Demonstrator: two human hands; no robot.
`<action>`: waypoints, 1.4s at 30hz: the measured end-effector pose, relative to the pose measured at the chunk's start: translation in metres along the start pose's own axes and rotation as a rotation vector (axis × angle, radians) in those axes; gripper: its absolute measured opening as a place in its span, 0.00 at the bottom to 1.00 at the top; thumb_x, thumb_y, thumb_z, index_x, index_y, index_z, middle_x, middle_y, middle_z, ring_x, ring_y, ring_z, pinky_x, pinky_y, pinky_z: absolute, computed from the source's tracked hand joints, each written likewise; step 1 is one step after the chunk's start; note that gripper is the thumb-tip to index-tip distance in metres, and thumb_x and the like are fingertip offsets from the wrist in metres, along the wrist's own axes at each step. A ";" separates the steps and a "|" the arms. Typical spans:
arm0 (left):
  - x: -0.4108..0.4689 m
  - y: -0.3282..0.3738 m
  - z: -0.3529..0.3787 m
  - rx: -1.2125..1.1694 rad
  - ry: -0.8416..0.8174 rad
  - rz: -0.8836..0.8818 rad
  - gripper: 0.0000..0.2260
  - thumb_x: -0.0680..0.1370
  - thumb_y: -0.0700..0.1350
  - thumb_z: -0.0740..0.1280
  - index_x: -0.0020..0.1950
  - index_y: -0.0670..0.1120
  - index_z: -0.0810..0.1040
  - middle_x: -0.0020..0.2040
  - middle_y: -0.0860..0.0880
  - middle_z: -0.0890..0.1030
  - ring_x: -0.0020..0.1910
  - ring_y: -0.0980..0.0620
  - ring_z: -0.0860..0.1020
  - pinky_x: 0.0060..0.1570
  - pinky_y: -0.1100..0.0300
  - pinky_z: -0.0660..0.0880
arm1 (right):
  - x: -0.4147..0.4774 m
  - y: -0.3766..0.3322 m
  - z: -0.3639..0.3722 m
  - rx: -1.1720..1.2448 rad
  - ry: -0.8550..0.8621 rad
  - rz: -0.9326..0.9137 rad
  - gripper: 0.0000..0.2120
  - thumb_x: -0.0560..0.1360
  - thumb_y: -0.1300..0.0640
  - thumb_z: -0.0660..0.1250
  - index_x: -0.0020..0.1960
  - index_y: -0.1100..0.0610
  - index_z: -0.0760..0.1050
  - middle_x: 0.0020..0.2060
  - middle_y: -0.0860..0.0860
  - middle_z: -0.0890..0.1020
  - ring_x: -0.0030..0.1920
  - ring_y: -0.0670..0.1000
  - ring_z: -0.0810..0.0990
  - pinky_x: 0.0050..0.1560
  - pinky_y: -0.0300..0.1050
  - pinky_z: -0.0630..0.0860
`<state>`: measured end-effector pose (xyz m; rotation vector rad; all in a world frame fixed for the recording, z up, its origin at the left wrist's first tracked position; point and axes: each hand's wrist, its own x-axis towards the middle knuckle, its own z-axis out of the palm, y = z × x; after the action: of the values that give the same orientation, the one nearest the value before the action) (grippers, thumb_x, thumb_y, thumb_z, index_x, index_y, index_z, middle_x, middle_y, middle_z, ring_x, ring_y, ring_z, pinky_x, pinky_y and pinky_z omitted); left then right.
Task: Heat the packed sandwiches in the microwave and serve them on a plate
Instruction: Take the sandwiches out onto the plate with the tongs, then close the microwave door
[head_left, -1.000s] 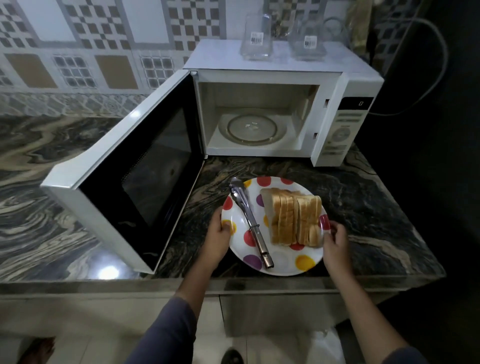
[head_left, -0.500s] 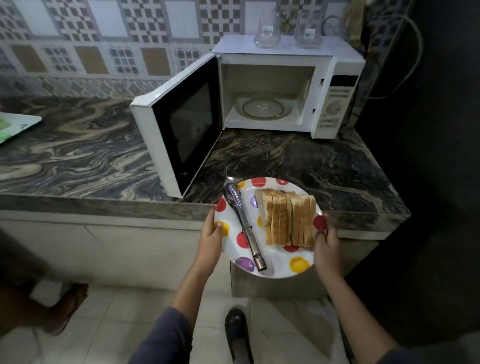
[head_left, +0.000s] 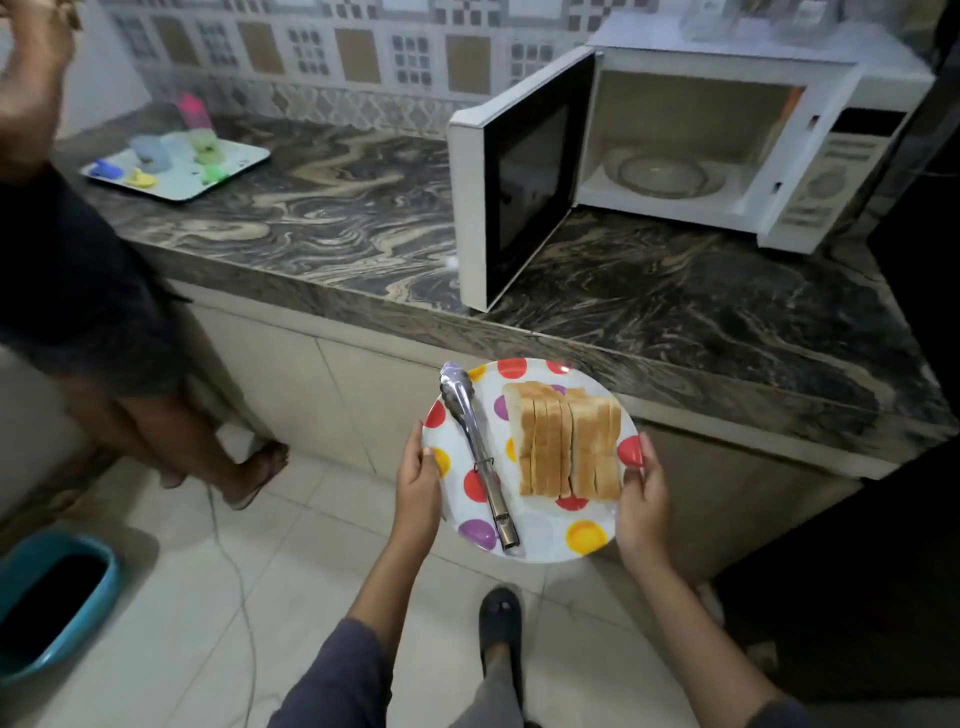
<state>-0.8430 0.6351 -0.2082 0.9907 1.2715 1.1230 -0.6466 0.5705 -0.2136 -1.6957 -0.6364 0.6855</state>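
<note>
Marble-patterned, dark and swirled, one countertop (head_left: 337, 208) runs across the far half of the scene. On its right end stands one white microwave (head_left: 810, 171), its door (head_left: 519, 176) swung wide open to the left and one glass turntable (head_left: 662, 174) bare inside. At the left edge a second person (head_left: 67, 291) in dark clothes stands by the counter, one arm raised. One teal bin (head_left: 111, 587) sits on the tiled floor at the near left. One pale tray (head_left: 244, 156) lies on the far left of the counter with several small coloured cups, too blurred to count.

One white plate (head_left: 540, 530) with coloured dots is held in the air over the floor, just near of the counter's edge and apart from it. On it stands one row of sandwiches (head_left: 569, 441), slices upright and pressed together, the number unclear, and to their left lies one pair of steel tongs (head_left: 475, 441), its tips pointing far.

Both forearms reach forward. The left hand (head_left: 418, 483) grips the plate's left rim, thumb on top, the other fingers hidden beneath. The right hand (head_left: 641, 499) grips the right rim likewise, thumb over a red dot. One dark shoe (head_left: 500, 616) shows below.
</note>
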 end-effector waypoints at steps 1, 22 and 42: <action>-0.001 0.001 -0.011 0.004 0.029 0.006 0.17 0.82 0.38 0.53 0.70 0.46 0.66 0.62 0.50 0.75 0.53 0.58 0.76 0.44 0.74 0.75 | -0.003 -0.001 0.009 0.000 -0.030 0.003 0.21 0.81 0.64 0.53 0.73 0.54 0.62 0.69 0.53 0.70 0.70 0.52 0.68 0.69 0.50 0.66; 0.114 0.074 -0.165 -0.022 0.452 0.103 0.14 0.79 0.36 0.53 0.62 0.40 0.73 0.49 0.40 0.78 0.44 0.49 0.76 0.40 0.61 0.74 | 0.029 -0.088 0.248 -0.011 -0.387 -0.171 0.21 0.80 0.64 0.52 0.73 0.57 0.62 0.70 0.54 0.70 0.70 0.52 0.68 0.70 0.49 0.65; 0.518 0.136 -0.124 0.160 0.011 -0.067 0.19 0.76 0.28 0.53 0.63 0.42 0.71 0.47 0.43 0.78 0.34 0.57 0.76 0.30 0.72 0.72 | 0.267 -0.135 0.434 -0.095 0.054 0.017 0.17 0.79 0.66 0.56 0.68 0.63 0.67 0.64 0.59 0.75 0.64 0.56 0.73 0.54 0.36 0.64</action>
<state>-0.9937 1.1634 -0.1869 1.0537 1.4105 0.9884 -0.7885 1.0779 -0.1935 -1.8029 -0.6255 0.6281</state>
